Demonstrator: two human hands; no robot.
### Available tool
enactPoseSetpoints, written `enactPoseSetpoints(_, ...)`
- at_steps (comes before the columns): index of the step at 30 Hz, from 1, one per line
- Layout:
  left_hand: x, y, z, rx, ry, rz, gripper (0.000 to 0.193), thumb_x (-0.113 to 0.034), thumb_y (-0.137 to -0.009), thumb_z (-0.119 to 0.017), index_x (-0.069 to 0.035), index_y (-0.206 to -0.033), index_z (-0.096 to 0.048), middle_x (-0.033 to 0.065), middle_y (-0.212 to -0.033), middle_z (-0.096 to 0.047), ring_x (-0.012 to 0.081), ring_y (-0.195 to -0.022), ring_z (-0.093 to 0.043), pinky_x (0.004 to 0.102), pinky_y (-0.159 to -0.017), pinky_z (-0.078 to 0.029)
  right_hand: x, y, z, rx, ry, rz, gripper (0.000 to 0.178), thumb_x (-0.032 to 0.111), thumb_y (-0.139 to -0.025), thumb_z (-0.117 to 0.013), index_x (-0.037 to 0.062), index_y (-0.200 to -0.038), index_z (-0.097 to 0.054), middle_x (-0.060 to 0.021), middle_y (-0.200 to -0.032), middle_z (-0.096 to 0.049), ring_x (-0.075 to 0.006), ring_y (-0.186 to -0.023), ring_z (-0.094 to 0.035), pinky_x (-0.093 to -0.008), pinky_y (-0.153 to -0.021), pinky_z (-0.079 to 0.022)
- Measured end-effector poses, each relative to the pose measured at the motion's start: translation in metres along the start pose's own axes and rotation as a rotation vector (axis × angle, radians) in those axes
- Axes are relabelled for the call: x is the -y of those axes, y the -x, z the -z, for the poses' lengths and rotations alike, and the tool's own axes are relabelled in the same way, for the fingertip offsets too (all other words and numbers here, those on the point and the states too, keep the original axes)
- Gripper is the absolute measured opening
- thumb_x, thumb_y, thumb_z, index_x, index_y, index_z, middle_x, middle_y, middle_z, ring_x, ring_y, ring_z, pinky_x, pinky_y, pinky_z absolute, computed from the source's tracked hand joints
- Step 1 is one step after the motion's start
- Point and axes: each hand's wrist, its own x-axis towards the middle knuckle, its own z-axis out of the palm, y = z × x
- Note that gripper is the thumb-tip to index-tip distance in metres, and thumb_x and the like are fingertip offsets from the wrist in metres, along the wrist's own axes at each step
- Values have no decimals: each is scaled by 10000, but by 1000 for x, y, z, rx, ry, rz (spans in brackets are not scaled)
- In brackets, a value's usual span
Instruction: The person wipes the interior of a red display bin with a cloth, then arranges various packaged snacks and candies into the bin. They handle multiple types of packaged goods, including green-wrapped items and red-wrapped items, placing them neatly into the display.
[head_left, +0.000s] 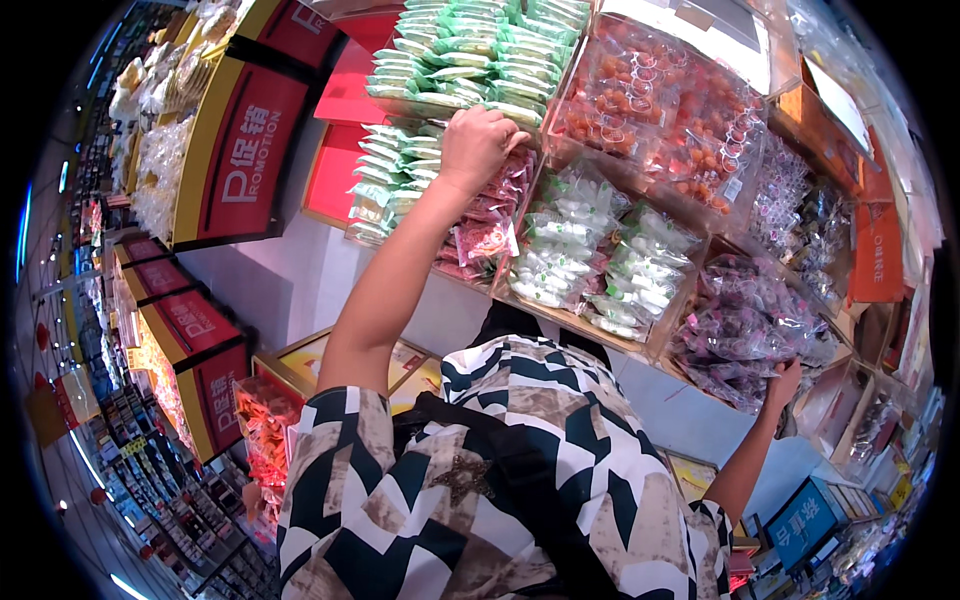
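My left hand [478,150] reaches into a divided display bin, its fingers curled down by a clear divider. What they grip, if anything, is hidden. Just under it lie pink packets [487,237], with green-and-white packets [378,185] beside them and a larger stack of green packets [465,45] behind. At the right, my right hand [787,382] is closed at the near edge of a heap of clear plastic packets with dark purple contents [745,310]. Its fingers pinch the edge of one of these packets.
White-and-green packets [580,240] fill the middle compartment, and orange-red packets [660,110] the one behind. Red-and-yellow shelf units [245,150] stand at the left. A bin of red-orange packets [268,430] is at lower left, and a blue sign [800,525] at lower right.
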Motion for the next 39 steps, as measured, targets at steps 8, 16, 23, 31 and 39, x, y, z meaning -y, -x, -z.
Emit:
enactPoseSetpoints(8, -9, 7, -29, -198, 97, 154, 164, -244, -779, -717, -102, -708, -678, 38, -738, -606, 251, -750, -572, 379, -719, -474, 7, -1, 12, 50, -132, -46, 287, 134, -807, -517, -21, -1027, -615, -208, -965, -658, -375, -918, -622, -445, -825, -457)
enactPoseSetpoints(16, -65, 95, 32, 130, 243, -264, 146, -153, -776, -697, -117, -895, -622, 34, -833, -591, 242, -755, -564, 365, -668, -451, 7, 9, 31, 197, -16, -6, 274, 97, -852, -484, -3, -1085, -590, -199, -970, -650, -380, -929, -607, -426, -823, -452)
enactPoseSetpoints(23, -60, 186, 50, 397, 155, -101, 341, -265, -730, -736, -159, -1034, -626, 9, -921, -583, 211, -899, -547, 371, -825, -412, 4, -14, 20, 342, -537, -74, 231, 83, -848, -487, 7, -1044, -582, -52, -921, -595, -156, -811, -524, -300, -763, -438)
enactPoseSetpoints(31, -47, 207, 15, 334, 186, -195, 129, -207, -721, -690, -153, -827, -641, -12, -662, -496, 169, -751, -536, 318, -699, -424, -8, -28, 3, 289, -881, -249, 276, 46, -750, -468, 5, -987, -603, -49, -860, -587, -153, -743, -526, -278, -707, -435)
enactPoseSetpoints(39, -32, 200, 13, 371, 260, -280, 105, -161, -750, -632, -137, -851, -620, 8, -707, -494, 186, -758, -527, 329, -704, -425, -13, -25, -7, 164, -736, -246, 309, 63, -731, -517, -12, -998, -655, -42, -866, -638, -134, -743, -552, -266, -696, -433)
